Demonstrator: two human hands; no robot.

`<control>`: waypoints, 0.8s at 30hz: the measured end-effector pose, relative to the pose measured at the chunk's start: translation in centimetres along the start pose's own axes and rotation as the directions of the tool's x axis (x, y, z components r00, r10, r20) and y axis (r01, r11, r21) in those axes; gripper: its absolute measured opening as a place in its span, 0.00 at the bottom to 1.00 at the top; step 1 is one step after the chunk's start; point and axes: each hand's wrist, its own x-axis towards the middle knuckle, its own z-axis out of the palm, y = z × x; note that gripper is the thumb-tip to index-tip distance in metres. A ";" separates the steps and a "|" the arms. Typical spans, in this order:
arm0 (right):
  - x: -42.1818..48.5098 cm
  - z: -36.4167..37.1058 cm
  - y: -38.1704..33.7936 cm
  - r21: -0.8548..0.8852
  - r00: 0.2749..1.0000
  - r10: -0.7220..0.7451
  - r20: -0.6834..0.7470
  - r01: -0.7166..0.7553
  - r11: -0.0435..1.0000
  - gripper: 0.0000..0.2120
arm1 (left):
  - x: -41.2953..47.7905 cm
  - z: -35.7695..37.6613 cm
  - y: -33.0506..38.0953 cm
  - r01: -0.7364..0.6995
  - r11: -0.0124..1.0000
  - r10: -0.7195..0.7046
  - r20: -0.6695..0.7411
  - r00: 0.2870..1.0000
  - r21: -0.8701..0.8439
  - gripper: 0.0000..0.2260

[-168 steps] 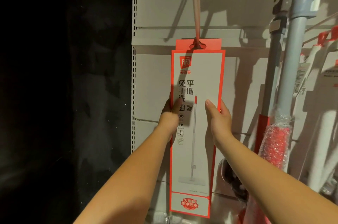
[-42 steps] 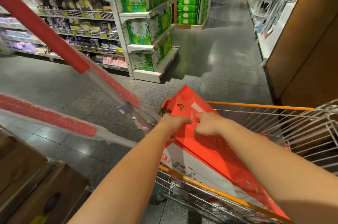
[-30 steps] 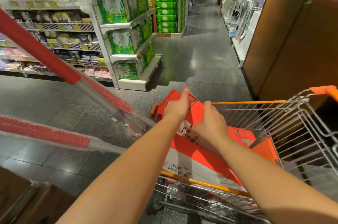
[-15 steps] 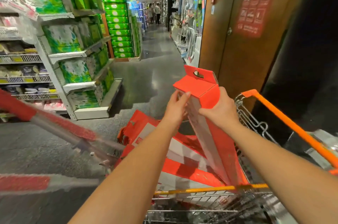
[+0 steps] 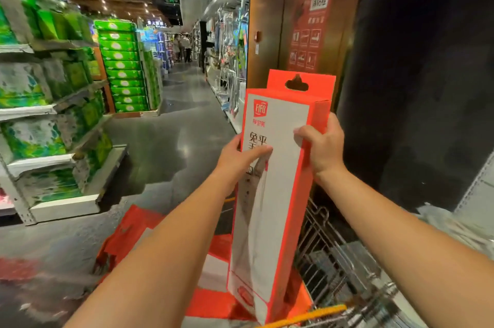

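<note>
Mop box (image 5: 275, 207) upright in cart (image 5: 330, 250) | left hand (image 5: 236, 157) and right hand (image 5: 324, 147) grip its sides | red boxes (image 5: 213, 303) underneath

Both bare forearms reach forward and up, nearly parallel. The left hand (image 5: 240, 156) pinches the box (image 5: 278, 194) at its left edge, one digit across the front. The right hand (image 5: 323, 145) curls round the right edge.

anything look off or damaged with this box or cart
The mop box looks intact, held upright by left hand and right hand. Odd: the red boxes under it lie slanted, seemingly poking out past the cart.
</note>
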 end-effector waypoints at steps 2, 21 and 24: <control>0.8 -0.5 -0.8 0.047 1.000 -0.023 -0.007 0.023 0.999 0.18 | 1.1 0.4 -0.2 0.025 1.000 -0.024 0.035 0.999 -0.012 0.14; -2.5 -6.3 -2.6 -0.172 0.943 0.086 -0.321 -0.147 0.974 0.34 | 4.5 9.1 7.2 -0.045 0.936 0.187 0.386 0.903 -0.349 0.05; -3.3 -6.6 -4.2 -0.179 0.898 -0.043 -0.438 -0.040 0.983 0.38 | 3.4 10.4 8.7 -0.028 0.917 0.218 0.442 0.870 -0.398 0.06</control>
